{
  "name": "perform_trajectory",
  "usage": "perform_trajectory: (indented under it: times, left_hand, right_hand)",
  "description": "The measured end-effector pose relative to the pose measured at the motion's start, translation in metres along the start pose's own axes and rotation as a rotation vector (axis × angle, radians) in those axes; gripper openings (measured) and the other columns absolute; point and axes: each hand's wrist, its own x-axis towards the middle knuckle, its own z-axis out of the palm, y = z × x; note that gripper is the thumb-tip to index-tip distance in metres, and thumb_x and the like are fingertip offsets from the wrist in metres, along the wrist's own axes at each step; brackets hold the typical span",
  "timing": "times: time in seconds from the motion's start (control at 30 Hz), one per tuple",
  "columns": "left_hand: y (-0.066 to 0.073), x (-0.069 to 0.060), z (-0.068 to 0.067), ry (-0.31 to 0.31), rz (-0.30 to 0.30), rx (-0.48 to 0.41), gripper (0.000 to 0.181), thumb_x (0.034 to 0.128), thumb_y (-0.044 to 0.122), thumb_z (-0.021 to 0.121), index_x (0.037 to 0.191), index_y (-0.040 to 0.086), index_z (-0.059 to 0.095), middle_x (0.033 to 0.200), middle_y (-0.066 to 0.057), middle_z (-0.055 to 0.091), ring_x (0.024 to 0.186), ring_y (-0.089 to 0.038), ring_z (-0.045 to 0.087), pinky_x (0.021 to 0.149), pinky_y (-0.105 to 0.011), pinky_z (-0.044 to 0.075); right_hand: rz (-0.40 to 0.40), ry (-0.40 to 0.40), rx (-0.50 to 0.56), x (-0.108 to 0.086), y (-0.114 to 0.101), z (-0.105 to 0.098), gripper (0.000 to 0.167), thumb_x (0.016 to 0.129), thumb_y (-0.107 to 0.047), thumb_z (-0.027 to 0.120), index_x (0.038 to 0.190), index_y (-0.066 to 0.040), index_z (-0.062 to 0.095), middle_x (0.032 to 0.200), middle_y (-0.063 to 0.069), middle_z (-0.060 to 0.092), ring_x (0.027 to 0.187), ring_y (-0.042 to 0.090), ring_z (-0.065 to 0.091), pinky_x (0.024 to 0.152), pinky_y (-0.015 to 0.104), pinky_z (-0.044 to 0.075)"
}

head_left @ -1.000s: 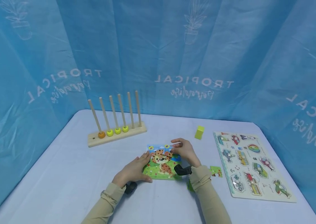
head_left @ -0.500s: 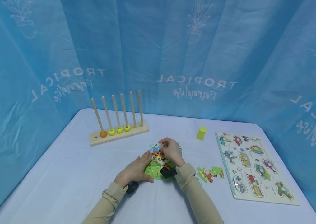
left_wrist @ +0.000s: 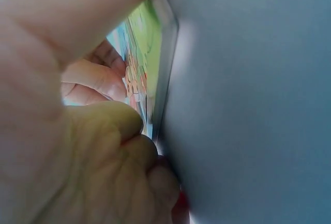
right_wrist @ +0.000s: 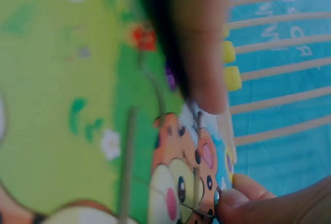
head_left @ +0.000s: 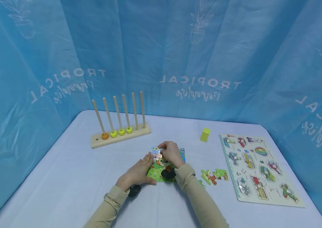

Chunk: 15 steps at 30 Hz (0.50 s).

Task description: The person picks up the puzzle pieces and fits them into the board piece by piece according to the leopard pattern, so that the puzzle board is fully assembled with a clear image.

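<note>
A leopard jigsaw puzzle [head_left: 153, 173] with a green and blue ground lies on the white table. My left hand [head_left: 138, 172] rests along its left side, fingers stretched out, thumb by the near corner. At the puzzle's upper left, my right hand [head_left: 172, 153] pinches a jigsaw piece [head_left: 157, 153] with sky and leopard print. The right wrist view shows the thumb and finger [right_wrist: 243, 198] at the piece's edge, beside the leopard's face [right_wrist: 178, 182]. The right hand and wrist hide much of the puzzle's right half in the head view.
Loose jigsaw pieces [head_left: 210, 177] lie to the right of the puzzle. Farther right is a vehicle peg puzzle board [head_left: 236, 185]. A yellow-green block [head_left: 205, 134] stands behind. At the back left is a wooden peg stand [head_left: 121, 137] with several beads.
The right hand has moved left across the puzzle, from its upper right to its upper left part. The loose pieces at the right have come into sight. The left hand stays in place.
</note>
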Motion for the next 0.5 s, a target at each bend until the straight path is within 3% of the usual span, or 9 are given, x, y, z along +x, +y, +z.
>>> perform_trajectory:
  times: [0.17,0.33,0.5]
  left_hand:
    - [0.0,0.001,-0.003,-0.018,0.013,0.027,0.103,0.0801,0.042,0.076,0.153,-0.003,0.018,0.162,-0.02,0.009,0.151,-0.035,0.012,0.123,-0.052,0.019]
    - [0.001,0.002,-0.005,-0.007,0.018,0.038,0.103,0.0794,0.042,0.077,0.152,-0.003,0.02,0.162,-0.021,0.01,0.15,-0.036,0.013,0.123,-0.052,0.02]
    - [0.002,0.0,-0.005,-0.007,0.013,0.025,0.103,0.0792,0.041,0.077,0.152,-0.003,0.02,0.162,-0.02,0.011,0.15,-0.036,0.015,0.122,-0.052,0.021]
  right_hand:
    - [-0.064,0.047,-0.08,0.004,0.003,0.007,0.022,0.086,0.009,0.06,0.086,-0.005,0.076,0.083,0.01,0.073,0.054,0.009,0.052,0.048,0.018,0.041]
    - [-0.059,0.113,-0.058,0.007,0.006,0.009,0.008,0.084,0.0,0.07,0.087,-0.007,0.073,0.082,0.008,0.064,0.067,0.013,0.055,0.057,0.023,0.048]
    - [-0.09,0.046,-0.037,0.005,0.012,0.006,0.007,0.087,-0.008,0.07,0.093,-0.006,0.073,0.091,0.009,0.064,0.08,0.017,0.059,0.069,0.028,0.053]
